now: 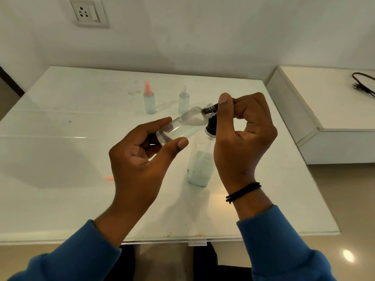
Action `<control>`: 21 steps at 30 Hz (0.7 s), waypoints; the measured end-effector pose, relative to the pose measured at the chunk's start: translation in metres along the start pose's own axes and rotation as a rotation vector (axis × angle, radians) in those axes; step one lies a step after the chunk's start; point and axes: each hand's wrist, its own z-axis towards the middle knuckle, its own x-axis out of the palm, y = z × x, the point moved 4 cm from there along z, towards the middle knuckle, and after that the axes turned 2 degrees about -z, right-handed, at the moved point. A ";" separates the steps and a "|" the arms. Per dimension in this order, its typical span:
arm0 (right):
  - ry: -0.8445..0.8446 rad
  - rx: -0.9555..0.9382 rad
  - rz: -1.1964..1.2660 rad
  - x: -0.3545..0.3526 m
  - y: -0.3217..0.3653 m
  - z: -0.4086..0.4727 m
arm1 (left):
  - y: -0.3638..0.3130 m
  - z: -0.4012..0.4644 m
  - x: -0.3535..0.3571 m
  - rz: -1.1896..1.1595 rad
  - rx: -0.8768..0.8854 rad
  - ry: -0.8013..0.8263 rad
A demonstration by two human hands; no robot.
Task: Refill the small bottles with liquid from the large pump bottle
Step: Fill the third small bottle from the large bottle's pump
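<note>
On the white glass worktop (60, 151), a pink-capped small spray bottle (149, 100) and a clear-capped one (184, 100) stand upright at the back. The left hand (140, 157) curls its grip round the base of a small clear plastic bottle (182, 126), lying tilted, neck aimed up and right. It looks light, slick, easily squeezed; the base seems the best hold. The right hand (241, 136) pinches the black threaded neck (210, 109). Beneath stands the large clear pump bottle (200, 165).
</note>
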 end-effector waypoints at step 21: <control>0.015 -0.023 -0.009 -0.001 0.002 0.003 | 0.000 0.000 0.001 -0.015 0.005 0.008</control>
